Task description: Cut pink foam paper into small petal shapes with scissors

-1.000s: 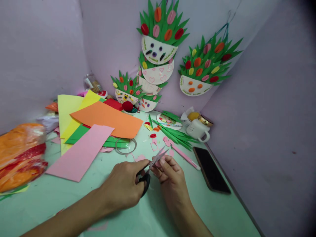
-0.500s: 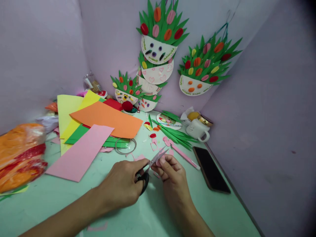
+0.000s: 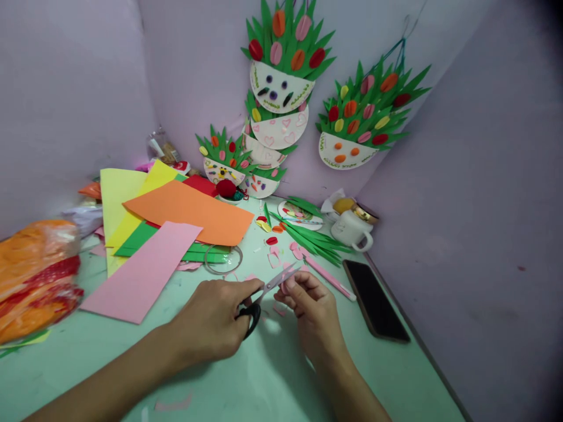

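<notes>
Pink paper [image 3: 284, 286] lies thumb-pinched in the right hand [image 3: 311, 303], beside scissors [image 3: 268, 286] gripped in the curled left hand [image 3: 213, 319].

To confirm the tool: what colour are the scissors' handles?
The scissors' handles, partly covered by the left hand, are black; best in head view.

Apparent gap between hands [image 3: 317, 313] and phone [image 3: 376, 300]

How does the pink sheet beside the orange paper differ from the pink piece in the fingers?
The pink sheet is large; the pink piece is small. The sheet rests partly over green paper; the piece is pinched in the right hand near the scissors. Both are pink.
</notes>
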Available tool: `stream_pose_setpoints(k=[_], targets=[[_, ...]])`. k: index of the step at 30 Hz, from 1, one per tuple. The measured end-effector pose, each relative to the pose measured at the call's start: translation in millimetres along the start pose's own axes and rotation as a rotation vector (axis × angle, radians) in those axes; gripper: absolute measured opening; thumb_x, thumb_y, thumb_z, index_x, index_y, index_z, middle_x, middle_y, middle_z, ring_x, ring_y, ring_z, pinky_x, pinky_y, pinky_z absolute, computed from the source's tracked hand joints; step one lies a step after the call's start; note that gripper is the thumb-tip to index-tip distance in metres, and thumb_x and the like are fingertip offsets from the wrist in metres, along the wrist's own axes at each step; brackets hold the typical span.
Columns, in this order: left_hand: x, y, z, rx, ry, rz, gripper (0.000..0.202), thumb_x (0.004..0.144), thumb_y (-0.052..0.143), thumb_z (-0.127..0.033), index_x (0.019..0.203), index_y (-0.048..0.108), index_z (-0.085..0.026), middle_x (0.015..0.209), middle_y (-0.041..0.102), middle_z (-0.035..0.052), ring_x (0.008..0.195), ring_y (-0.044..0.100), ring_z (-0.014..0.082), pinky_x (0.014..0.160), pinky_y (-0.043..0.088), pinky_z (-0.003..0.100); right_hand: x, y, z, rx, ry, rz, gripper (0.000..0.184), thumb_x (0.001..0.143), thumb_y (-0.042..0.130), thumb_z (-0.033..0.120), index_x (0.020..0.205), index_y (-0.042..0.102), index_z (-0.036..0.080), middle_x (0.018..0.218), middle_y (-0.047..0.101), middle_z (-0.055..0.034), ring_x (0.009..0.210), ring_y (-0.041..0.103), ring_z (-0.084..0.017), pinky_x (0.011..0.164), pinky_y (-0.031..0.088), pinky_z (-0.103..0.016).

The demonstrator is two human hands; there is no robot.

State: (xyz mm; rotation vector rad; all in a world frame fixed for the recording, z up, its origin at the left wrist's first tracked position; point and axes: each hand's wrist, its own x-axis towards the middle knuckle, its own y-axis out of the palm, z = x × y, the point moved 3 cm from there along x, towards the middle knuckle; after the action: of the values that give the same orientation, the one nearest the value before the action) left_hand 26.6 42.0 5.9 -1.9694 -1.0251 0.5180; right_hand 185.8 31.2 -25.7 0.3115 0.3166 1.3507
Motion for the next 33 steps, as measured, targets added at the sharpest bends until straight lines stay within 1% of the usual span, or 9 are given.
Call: stream_pose_setpoints(k=[2, 7, 10, 13, 15, 18, 23, 29, 33], targets=[[0.8, -2.6, 0.6, 0.017, 0.011, 0.022, 0.029, 0.071, 0.045, -0.015, 0.095, 0.057, -0.026, 0.071, 0.062, -0.0029, 0.066, 0.056, 0.0155, 0.058, 0.036, 0.023, 2.0, -2.3, 2.7, -0.057, -0.023, 0.03, 0.015, 0.064, 0.075, 0.03, 0.066, 0.064, 0.019, 0.061, 0.061, 0.0043, 0.055, 0.058, -0.009, 0.059, 0.049, -0.023], [1.6, -7.1, 2.3, 0.032, 0.038, 0.015, 0.035, 0.072, 0.044, -0.013, 0.101, 0.056, -0.028, 0.075, 0.063, -0.0028, 0.069, 0.057, 0.0157, 0.058, 0.035, 0.023, 4.6, -4.1, 8.1, -0.13, -0.026, 0.077, 0.015, 0.065, 0.074, 0.03, 0.066, 0.064, 0.02, 0.06, 0.062, 0.0044, 0.056, 0.058, -0.01, 0.058, 0.047, -0.023], [1.3, -8.9, 2.8, 0.057, 0.043, 0.051, 0.035, 0.072, 0.044, -0.013, 0.1, 0.057, -0.028, 0.074, 0.063, -0.0024, 0.069, 0.057, 0.0158, 0.058, 0.034, 0.023, 4.2, -3.5, 12.0, -0.194, -0.044, 0.092, 0.014, 0.065, 0.073, 0.03, 0.066, 0.063, 0.02, 0.06, 0.061, 0.0041, 0.057, 0.057, -0.01, 0.059, 0.047, -0.024], [0.9, -12.0, 2.7, 0.083, 0.049, 0.059, 0.033, 0.071, 0.044, -0.013, 0.097, 0.057, -0.027, 0.072, 0.062, -0.0026, 0.067, 0.056, 0.0157, 0.057, 0.034, 0.023, 3.5, -2.5, 16.3, -0.251, -0.046, 0.098, 0.015, 0.065, 0.073, 0.03, 0.066, 0.063, 0.019, 0.059, 0.06, 0.0039, 0.057, 0.055, -0.01, 0.058, 0.046, -0.024], [0.9, -13.2, 2.5, 0.087, 0.051, 0.076, 0.03, 0.071, 0.044, -0.014, 0.094, 0.058, -0.026, 0.071, 0.061, -0.0025, 0.066, 0.056, 0.0158, 0.056, 0.033, 0.023, 3.2, -1.8, 18.9, -0.282, -0.041, 0.102, 0.016, 0.064, 0.073, 0.031, 0.066, 0.063, 0.018, 0.059, 0.06, 0.0037, 0.056, 0.055, -0.01, 0.057, 0.046, -0.024], [1.1, -13.9, 2.1, 0.073, 0.05, 0.101, 0.03, 0.07, 0.043, -0.014, 0.094, 0.057, -0.025, 0.071, 0.061, -0.0021, 0.066, 0.056, 0.0158, 0.056, 0.032, 0.023, 2.7, -0.8, 21.6, -0.308, -0.041, 0.102, 0.017, 0.063, 0.073, 0.031, 0.066, 0.063, 0.017, 0.058, 0.06, 0.0031, 0.056, 0.055, -0.011, 0.056, 0.045, -0.024], [1.0, -13.3, 1.4, 0.048, 0.059, 0.111, 0.028, 0.071, 0.042, -0.012, 0.092, 0.057, -0.023, 0.07, 0.061, -0.0016, 0.065, 0.055, 0.015, 0.057, 0.032, 0.023, 2.0, -0.7, 21.5, -0.288, -0.033, 0.094, 0.016, 0.063, 0.073, 0.03, 0.064, 0.063, 0.017, 0.058, 0.06, 0.0023, 0.056, 0.055, -0.012, 0.057, 0.045, -0.025], [1.9, -12.2, 2.0, 0.023, 0.057, 0.113, 0.033, 0.07, 0.042, -0.011, 0.095, 0.058, -0.024, 0.068, 0.059, -0.0023, 0.063, 0.053, 0.0147, 0.055, 0.031, 0.023, 3.3, -2.2, 16.8, -0.197, -0.01, 0.094, 0.016, 0.063, 0.074, 0.031, 0.065, 0.064, 0.018, 0.059, 0.062, 0.0026, 0.056, 0.057, -0.011, 0.058, 0.047, -0.025], [2.5, -11.1, 2.1, 0.016, 0.05, 0.115, 0.033, 0.07, 0.041, -0.011, 0.095, 0.058, -0.025, 0.067, 0.059, -0.0024, 0.063, 0.053, 0.0146, 0.055, 0.031, 0.022, 3.1, -2.1, 14.0, -0.133, 0.015, 0.052, 0.016, 0.062, 0.075, 0.03, 0.066, 0.065, 0.018, 0.061, 0.064, 0.0022, 0.056, 0.059, -0.011, 0.058, 0.047, -0.025]])
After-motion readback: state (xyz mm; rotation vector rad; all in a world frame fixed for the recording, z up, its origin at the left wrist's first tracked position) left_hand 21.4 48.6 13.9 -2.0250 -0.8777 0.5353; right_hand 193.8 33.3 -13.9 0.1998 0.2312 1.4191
